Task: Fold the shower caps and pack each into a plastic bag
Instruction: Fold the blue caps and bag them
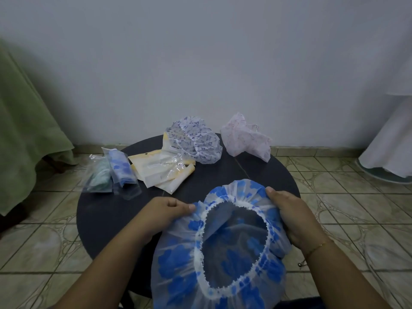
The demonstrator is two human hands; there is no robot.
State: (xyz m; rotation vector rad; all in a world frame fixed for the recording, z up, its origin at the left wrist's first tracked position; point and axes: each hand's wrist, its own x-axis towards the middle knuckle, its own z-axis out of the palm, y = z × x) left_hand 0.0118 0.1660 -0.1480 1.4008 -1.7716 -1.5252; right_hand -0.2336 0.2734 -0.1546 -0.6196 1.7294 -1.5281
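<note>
The fingers (178,207) of the left hand (166,211) are curled and pinch the left edge of the blue-flowered shower cap (178,264), thumb on top, just outside its white elastic rim. The fingers (275,192) of the right hand (287,216) are curled round the cap's far right edge, gripping a gathered fold of the plastic; a thin bracelet (316,247) sits on that wrist. The cap is held spread between both hands with its opening facing up, over the near edge of the round dark worktop (256,172), its lower part hanging toward the person. Beyond the cap, toward the far left, lies a loose pile of empty plastic bags (160,169) with yellowish edges. Left of those, at the worktop's left edge, lie two packed bags: one holds a folded blue-patterned cap (121,167), and touching it on its left, the other holds a green cap (100,177). Beyond the held cap at the far edge sits a white cap with a purple print (198,141), resting partly on the bag pile, and to its right, apart from it, a crumpled pale pink cap (245,139). Green cloth (24,134) hangs far left of the worktop, white cloth (388,141) far right, over a tiled floor (334,186).
</note>
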